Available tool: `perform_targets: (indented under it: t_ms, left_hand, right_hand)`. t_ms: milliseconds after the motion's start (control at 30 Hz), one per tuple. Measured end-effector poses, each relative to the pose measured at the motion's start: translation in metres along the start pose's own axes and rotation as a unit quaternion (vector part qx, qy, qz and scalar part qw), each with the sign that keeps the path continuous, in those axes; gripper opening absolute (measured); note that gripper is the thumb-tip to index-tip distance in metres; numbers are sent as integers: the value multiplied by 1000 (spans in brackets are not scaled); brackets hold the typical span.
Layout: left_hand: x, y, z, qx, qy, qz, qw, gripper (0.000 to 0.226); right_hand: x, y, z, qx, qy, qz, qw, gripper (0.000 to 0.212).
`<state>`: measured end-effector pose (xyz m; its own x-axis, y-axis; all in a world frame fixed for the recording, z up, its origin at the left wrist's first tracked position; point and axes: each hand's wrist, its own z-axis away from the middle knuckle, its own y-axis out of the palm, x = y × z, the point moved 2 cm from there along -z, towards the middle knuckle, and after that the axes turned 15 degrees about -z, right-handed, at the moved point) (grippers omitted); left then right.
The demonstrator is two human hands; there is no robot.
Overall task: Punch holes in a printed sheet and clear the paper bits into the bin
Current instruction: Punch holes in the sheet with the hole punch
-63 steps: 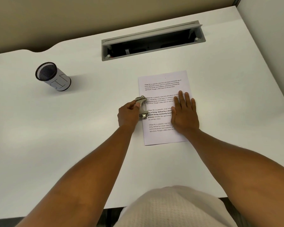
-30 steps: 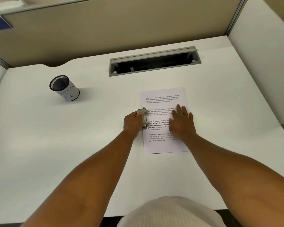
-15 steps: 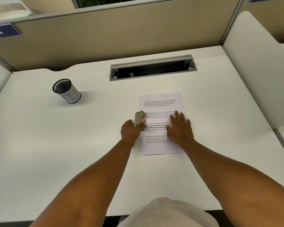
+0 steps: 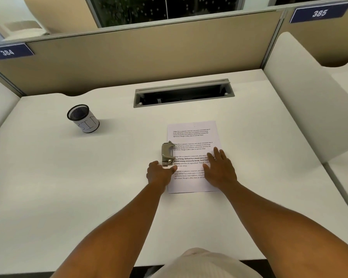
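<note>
White worktop (image 4: 48, 187) viewed from above. Far left: a mesh bin (image 4: 83, 118) stands upright, well apart from the sheet. Far centre: an open cable tray (image 4: 183, 93) set into the worktop. Centre: the hole punch (image 4: 167, 154) sits on the left edge of the printed sheet (image 4: 193, 137), long axis running near to far. The left hand (image 4: 160, 173), fingers loosely extended, rests just near of the punch. The sheet lies lengthwise near to far. The right hand (image 4: 219, 171) presses flat on its right half.
</note>
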<state>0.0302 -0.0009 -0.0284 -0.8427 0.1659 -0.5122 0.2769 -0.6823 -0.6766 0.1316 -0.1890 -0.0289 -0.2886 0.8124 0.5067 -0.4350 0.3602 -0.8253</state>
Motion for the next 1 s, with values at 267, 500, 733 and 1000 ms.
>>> perform_targets:
  t_ms: [267,500,733,1000]
  left_hand:
    - [-1,9,15,13,-9,-7,1000,81]
    - [-5,12,22,21,-33,25,999,81]
    - [-9,19,26,25,-33,50,998,66]
    - [-23,32,35,66,-11,72,995,23]
  right_hand:
    - [-10,4,10,14,-3,14,1000,57]
    - [-16,3,14,42,0,29,999,61]
    - [-23,0,13,42,8,32,999,61]
    - [-35,-8,14,25,26,30,999,59]
